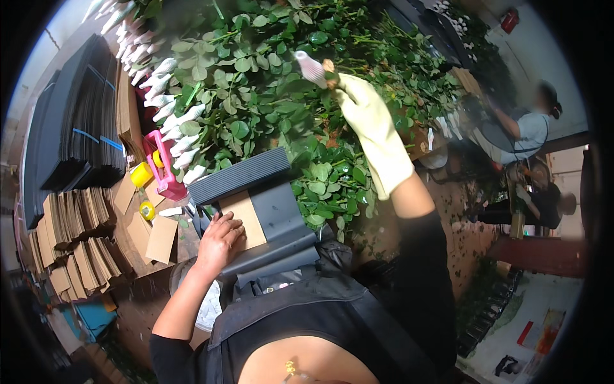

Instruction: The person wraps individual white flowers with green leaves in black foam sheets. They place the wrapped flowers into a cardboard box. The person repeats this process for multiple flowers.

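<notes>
My bare left hand (221, 242) lies palm down on a tan cardboard piece (250, 218), its fingers spread over the near edge. Under that piece is a dark grey sheet (278, 206), with a ribbed dark grey strip (240, 175) along its far side. My right hand (367, 122), in a pale yellow glove, is raised over the leafy stems (268, 91). It grips a flower (312, 69) just below the bud, which is sheathed in a pinkish-white net sleeve. The flower's stem is hard to make out against the foliage.
Left of the stems run several white-netted buds (163, 98). A pink tape dispenser (165, 168) and a yellow tape roll (141, 175) stand beside stacked cardboard pieces (76, 216) and dark folded sheets (76, 110). At right are two people, one in a white top (530, 129).
</notes>
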